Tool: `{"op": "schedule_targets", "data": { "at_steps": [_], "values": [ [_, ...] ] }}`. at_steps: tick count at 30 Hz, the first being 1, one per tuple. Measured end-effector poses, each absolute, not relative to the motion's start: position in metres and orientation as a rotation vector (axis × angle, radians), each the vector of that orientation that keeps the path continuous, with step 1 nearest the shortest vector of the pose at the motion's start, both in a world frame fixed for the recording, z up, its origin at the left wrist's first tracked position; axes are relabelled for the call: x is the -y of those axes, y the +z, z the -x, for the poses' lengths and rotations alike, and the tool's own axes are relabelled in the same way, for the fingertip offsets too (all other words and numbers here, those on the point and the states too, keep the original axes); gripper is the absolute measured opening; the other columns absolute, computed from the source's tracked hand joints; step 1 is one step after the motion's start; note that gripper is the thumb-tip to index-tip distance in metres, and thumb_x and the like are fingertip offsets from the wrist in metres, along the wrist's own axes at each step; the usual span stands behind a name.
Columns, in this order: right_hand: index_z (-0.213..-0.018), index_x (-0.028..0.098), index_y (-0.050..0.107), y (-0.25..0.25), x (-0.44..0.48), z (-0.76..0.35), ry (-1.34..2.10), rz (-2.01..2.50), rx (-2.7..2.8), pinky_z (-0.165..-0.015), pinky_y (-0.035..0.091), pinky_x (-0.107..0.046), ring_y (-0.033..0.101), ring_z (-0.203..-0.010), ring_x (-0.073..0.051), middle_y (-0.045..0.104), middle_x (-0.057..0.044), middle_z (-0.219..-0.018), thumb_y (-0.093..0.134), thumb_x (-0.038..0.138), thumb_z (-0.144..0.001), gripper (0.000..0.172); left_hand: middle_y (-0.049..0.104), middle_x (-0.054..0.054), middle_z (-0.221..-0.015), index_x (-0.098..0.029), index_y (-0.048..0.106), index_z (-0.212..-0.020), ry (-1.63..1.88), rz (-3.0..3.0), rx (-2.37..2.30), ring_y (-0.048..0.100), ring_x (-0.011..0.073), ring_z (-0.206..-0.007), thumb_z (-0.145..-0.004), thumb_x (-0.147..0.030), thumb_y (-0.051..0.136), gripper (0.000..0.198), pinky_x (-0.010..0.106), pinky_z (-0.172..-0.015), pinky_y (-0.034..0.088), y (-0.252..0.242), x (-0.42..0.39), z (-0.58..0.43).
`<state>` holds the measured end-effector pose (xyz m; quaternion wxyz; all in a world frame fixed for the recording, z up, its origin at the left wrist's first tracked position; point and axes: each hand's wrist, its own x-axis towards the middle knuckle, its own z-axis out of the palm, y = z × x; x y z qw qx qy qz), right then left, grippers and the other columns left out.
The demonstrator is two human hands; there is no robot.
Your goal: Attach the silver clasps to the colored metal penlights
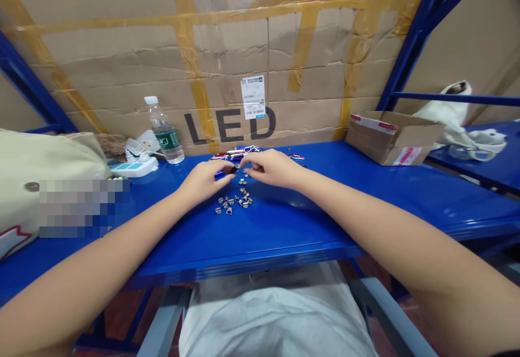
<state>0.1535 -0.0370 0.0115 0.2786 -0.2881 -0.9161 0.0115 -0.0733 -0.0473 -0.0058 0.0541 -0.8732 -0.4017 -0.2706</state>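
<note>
Room light: we get fairly bright, even indoor light, apparently from above.
Blue tabletop (284,232): we see pale, soft glare near the right hand (270,168) and along the front edge.
Cardboard (227,43): matte, with creases showing as faint shading.
Sticker (254,97): its small print blurs for us, while the big LED letters (227,125) read clearly.
Metal pieces (244,201): tiny glints; we cannot resolve their details.
Left hand (207,179): soft skin detail, the dark piece (233,170) indistinct.
Bag (52,156): we find part hidden by blocky pixelation.
Floor (122,308): dim, shadowed.
Edges: wide-angle stretching enlarges both forearms (398,238).
</note>
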Motion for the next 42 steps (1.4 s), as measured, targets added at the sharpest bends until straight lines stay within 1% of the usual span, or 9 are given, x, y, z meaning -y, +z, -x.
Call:
{"op": "schedule_targets", "data": {
  "at_steps": [3,8,12,19,24,28,34,38,42],
  "values": [
    [-0.101,0.016,0.063,0.010,0.034,-0.155,0.097,0.833,2.440,-0.060,0.031,-0.024,0.049,-0.065,-0.012,0.061,0.000,-0.070,0.053,0.017,-0.084,0.020,0.071,0.005,-0.095,-0.019,0.066,-0.099,-0.835,2.641,1.275,0.065,0.0216,-0.088,-0.086,-0.039,0.052,0.027,0.032,-0.081,0.049,-0.007,0.044,0.076],
    [-0.101,0.018,0.068,-0.005,0.023,-0.153,0.100,0.833,2.677,-0.064,0.036,-0.024,0.059,-0.076,-0.015,0.070,-0.005,-0.093,0.056,0.023,-0.083,0.022,0.072,0.006,-0.096,-0.019,0.066,-0.101,-0.790,2.642,1.301,0.066,0.0219,-0.088,-0.085,-0.040,0.052,0.030,0.033,-0.081,0.050,-0.010,0.041,0.078],
    [-0.103,0.019,0.069,-0.015,0.017,-0.148,0.084,0.850,2.724,-0.068,0.040,-0.025,0.062,-0.084,-0.017,0.071,-0.006,-0.101,0.055,0.024,-0.085,0.023,0.072,0.006,-0.096,-0.018,0.066,-0.101,-0.784,2.645,1.286,0.067,0.0214,-0.089,-0.085,-0.041,0.053,0.030,0.032,-0.081,0.051,-0.011,0.041,0.077],
    [-0.094,0.020,0.071,-0.013,0.013,-0.150,0.003,0.927,2.690,-0.060,0.036,-0.025,0.062,-0.078,-0.016,0.072,-0.005,-0.094,0.054,0.023,-0.084,0.020,0.072,0.005,-0.097,-0.019,0.066,-0.103,-0.732,2.669,1.302,0.066,0.0211,-0.089,-0.085,-0.039,0.053,0.029,0.032,-0.081,0.050,-0.011,0.041,0.078],
    [-0.087,0.018,0.071,-0.003,0.010,-0.161,0.186,0.916,2.683,-0.062,0.038,-0.024,0.060,-0.073,-0.014,0.072,-0.004,-0.087,0.059,0.028,-0.082,0.016,0.072,0.005,-0.096,-0.019,0.066,-0.103,-0.702,2.668,1.303,0.066,0.0210,-0.089,-0.086,-0.040,0.053,0.030,0.031,-0.080,0.050,-0.011,0.040,0.078],
    [-0.090,0.018,0.072,0.006,0.002,-0.175,0.137,1.137,2.591,-0.065,0.040,-0.026,0.060,-0.072,-0.014,0.072,-0.005,-0.088,0.059,0.019,-0.081,0.017,0.072,0.004,-0.095,-0.020,0.066,-0.103,-0.686,2.658,1.310,0.066,0.0210,-0.088,-0.086,-0.040,0.053,0.030,0.031,-0.078,0.050,-0.010,0.041,0.078],
    [-0.091,0.018,0.074,0.004,-0.006,-0.183,0.223,1.257,2.680,-0.067,0.043,-0.028,0.062,-0.078,-0.017,0.072,-0.006,-0.092,0.066,0.028,-0.079,0.017,0.071,0.004,-0.096,-0.020,0.066,-0.104,-0.665,2.667,1.328,0.066,0.0212,-0.089,-0.085,-0.039,0.055,0.029,0.032,-0.079,0.050,-0.010,0.040,0.077],
    [-0.090,0.017,0.073,-0.002,-0.009,-0.177,0.277,1.260,2.678,-0.069,0.044,-0.027,0.063,-0.079,-0.017,0.072,-0.006,-0.092,0.065,0.027,-0.080,0.017,0.072,0.005,-0.098,-0.020,0.066,-0.105,-0.668,2.666,1.339,0.066,0.0217,-0.091,-0.085,-0.039,0.056,0.030,0.032,-0.080,0.050,-0.010,0.041,0.077],
    [-0.087,0.016,0.073,-0.003,-0.014,-0.173,0.336,1.327,2.680,-0.065,0.043,-0.026,0.062,-0.076,-0.017,0.072,-0.006,-0.087,0.063,0.024,-0.080,0.015,0.072,0.005,-0.099,-0.020,0.066,-0.106,-0.646,2.671,1.351,0.066,0.0219,-0.092,-0.085,-0.040,0.055,0.031,0.032,-0.080,0.051,-0.010,0.041,0.077]
  ]
}}
